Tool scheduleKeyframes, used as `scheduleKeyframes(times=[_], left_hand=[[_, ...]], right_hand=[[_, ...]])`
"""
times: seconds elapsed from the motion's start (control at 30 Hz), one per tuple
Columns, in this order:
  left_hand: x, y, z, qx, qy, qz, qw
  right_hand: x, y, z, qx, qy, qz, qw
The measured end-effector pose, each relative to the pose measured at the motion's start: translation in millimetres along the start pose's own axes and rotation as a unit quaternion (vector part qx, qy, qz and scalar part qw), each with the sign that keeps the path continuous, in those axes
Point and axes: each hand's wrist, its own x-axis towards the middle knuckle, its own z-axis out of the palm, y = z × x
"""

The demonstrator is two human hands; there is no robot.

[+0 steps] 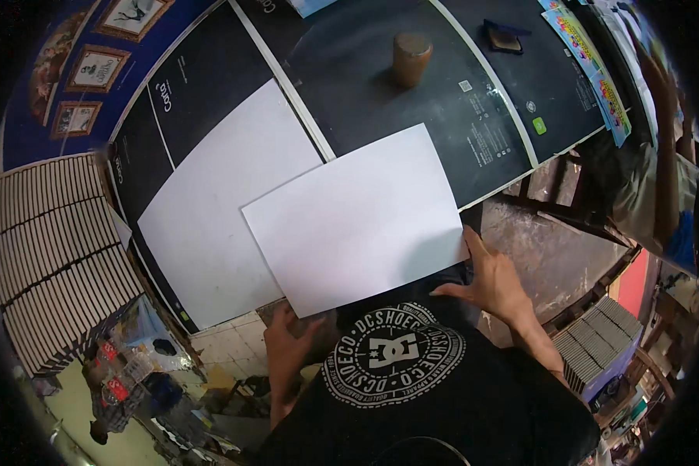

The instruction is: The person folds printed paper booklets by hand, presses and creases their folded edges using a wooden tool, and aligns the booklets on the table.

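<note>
A white rectangular sheet or thin stack of sheets (357, 217) lies at the table's near edge, jutting out over my lap. Its left side overlaps a larger white sheet (217, 210) that rests flat on the table. At the near left corner of the upper sheet is my left hand (287, 342), thumb and fingers apart, with nothing seen between them. My right hand (495, 278) is beside the sheet's right end. Its fingertips are at the edge there and its thumb is spread toward the near edge; I cannot tell how firmly it touches.
The table is covered with black printed panels (349, 70) divided by pale strips. A brown cylinder (411, 59) stands toward the far side, near a small dark block-like object (506, 37). Striped stacks (54, 256) rise at the left; another stack (598, 342) sits low right. Colourful printed strips (590, 70) line the right edge.
</note>
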Motion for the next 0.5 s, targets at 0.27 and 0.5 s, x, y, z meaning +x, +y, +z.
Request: scheduleKeyframes(times=[0.27, 0.5], left_hand=[[-1, -8, -3, 0.098, 0.060, 0.040, 0.993], [6, -27, -6, 0.109, 0.085, 0.116, 0.984]], right_hand=[[0, 5, 8, -0.066, 0.050, 0.001, 0.997], [5, 10, 7, -0.070, 0.088, -0.040, 0.993]])
